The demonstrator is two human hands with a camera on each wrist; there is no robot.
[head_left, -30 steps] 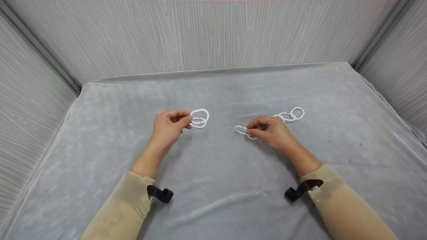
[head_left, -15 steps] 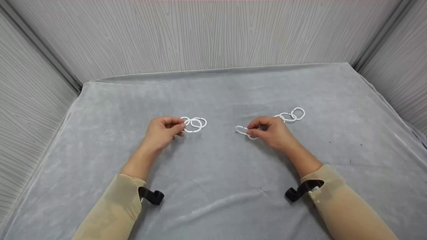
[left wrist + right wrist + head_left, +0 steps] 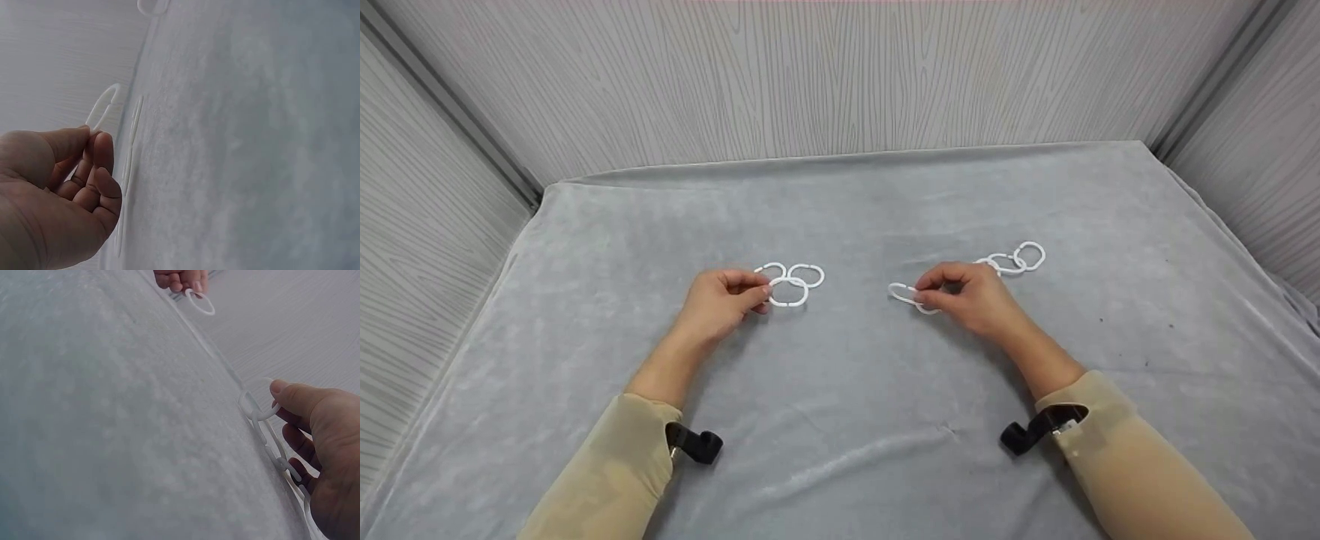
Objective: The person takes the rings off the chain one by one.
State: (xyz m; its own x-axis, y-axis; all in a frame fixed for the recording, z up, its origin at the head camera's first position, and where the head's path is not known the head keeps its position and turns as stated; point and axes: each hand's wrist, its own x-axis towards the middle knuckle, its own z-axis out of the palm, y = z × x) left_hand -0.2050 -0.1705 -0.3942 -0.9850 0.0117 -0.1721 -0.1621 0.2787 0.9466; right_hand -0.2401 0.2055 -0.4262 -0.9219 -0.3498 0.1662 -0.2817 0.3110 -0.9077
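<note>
My left hand (image 3: 727, 304) pinches a white plastic chain link (image 3: 789, 304) between thumb and forefinger. In the left wrist view that link (image 3: 116, 87) stands tilted up from the fingertips. Behind it on the cloth lie two more white links, one on the right (image 3: 823, 277) and one on the left (image 3: 770, 264), both overlapped by it in the head view. My right hand (image 3: 973, 296) pinches a white link (image 3: 891, 290) at the left end of a chain. Seen from the right wrist, joined links (image 3: 280, 461) run back beneath the palm, partly hidden by the fingers.
Beyond the right hand the chain's far links (image 3: 1041, 259) lie on the grey cloth (image 3: 840, 390) that covers the table. Grey wood-grain panels (image 3: 840, 82) close off the back and both sides. Each forearm carries a black wrist camera, such as the left one (image 3: 703, 448).
My left hand has moved left and toward me, turning its link; two other links now show lying behind it. My right hand has stayed in place with its link.
</note>
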